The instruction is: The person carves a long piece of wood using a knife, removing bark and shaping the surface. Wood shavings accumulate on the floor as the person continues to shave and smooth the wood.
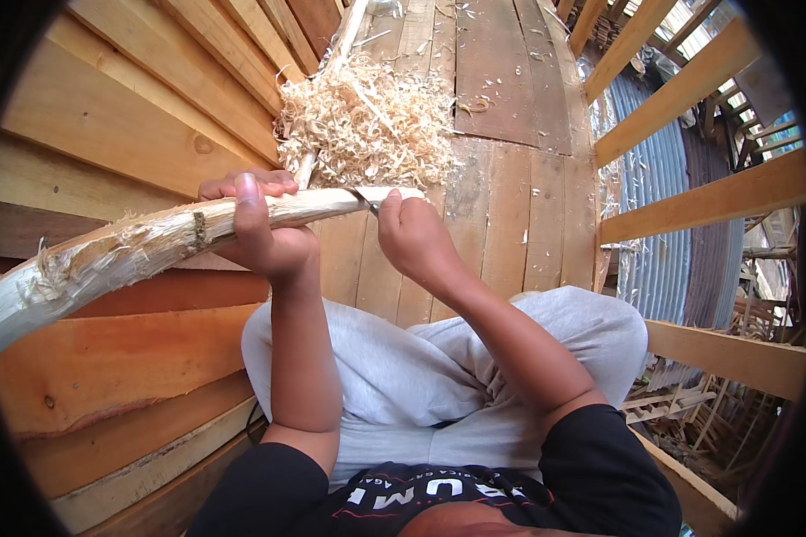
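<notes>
Gripping the pale wooden pole near its narrower end, your left hand is closing around it, the thumb lying over the near side and the fingers showing beyond. Your right hand is curling tightly around a knife, its handle mostly hiding inside the fist while the dark blade is resting against the pole close to its tip. The pole is stretching from that tip, in front of you, out past the left edge of the view, curving and showing rough, frayed wood and a dark ring left of your left hand. You are sitting with bent legs in grey trousers and wearing a black T-shirt. Beyond your hands, a heap of curly shavings is lying on the plank floor, next to the wooden wall on your left. On your right, a timber railing is standing before corrugated metal sheets.
</notes>
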`<action>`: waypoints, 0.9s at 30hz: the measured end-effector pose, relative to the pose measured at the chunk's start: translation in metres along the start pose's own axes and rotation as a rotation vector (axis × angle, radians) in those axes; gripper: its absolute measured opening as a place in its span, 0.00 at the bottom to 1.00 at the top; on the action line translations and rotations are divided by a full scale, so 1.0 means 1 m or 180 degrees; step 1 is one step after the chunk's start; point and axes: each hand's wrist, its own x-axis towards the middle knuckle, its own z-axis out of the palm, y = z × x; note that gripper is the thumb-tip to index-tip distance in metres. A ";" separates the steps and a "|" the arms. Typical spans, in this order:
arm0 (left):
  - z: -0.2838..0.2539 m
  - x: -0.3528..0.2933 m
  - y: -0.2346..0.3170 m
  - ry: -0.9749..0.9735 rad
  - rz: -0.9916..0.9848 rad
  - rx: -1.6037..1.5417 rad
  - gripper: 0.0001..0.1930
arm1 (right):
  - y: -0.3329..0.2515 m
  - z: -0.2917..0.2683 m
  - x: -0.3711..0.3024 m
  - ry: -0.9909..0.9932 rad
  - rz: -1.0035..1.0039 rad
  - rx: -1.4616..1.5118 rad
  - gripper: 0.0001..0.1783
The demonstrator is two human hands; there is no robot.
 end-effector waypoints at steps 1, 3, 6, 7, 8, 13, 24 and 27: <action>0.002 0.001 0.000 0.0079 -0.0028 0.0047 0.11 | 0.007 0.005 0.005 0.0067 0.0035 0.0058 0.27; 0.007 0.004 0.001 0.0222 -0.0078 0.0125 0.11 | 0.041 0.014 0.023 0.0258 0.0127 0.0105 0.28; 0.007 0.005 -0.002 0.0160 -0.0002 0.0178 0.11 | 0.091 0.018 0.044 0.0562 0.0057 -0.0060 0.30; 0.006 0.002 -0.002 0.0210 0.0054 0.0243 0.11 | 0.083 0.016 0.040 0.0560 -0.0124 -0.0230 0.30; 0.007 0.001 0.000 0.0178 0.0038 0.0188 0.11 | 0.075 0.013 0.034 0.0560 -0.0303 -0.0401 0.31; 0.010 -0.004 0.001 0.0711 -0.0066 0.0535 0.14 | 0.008 0.007 0.008 0.0167 0.0037 0.0266 0.31; -0.003 0.010 0.001 0.1345 -0.0471 0.0509 0.17 | -0.007 0.000 -0.007 0.0094 -0.0551 -0.0182 0.31; 0.012 -0.003 0.001 0.0966 -0.0223 0.0519 0.16 | 0.021 0.013 0.012 0.0447 0.0045 0.0181 0.32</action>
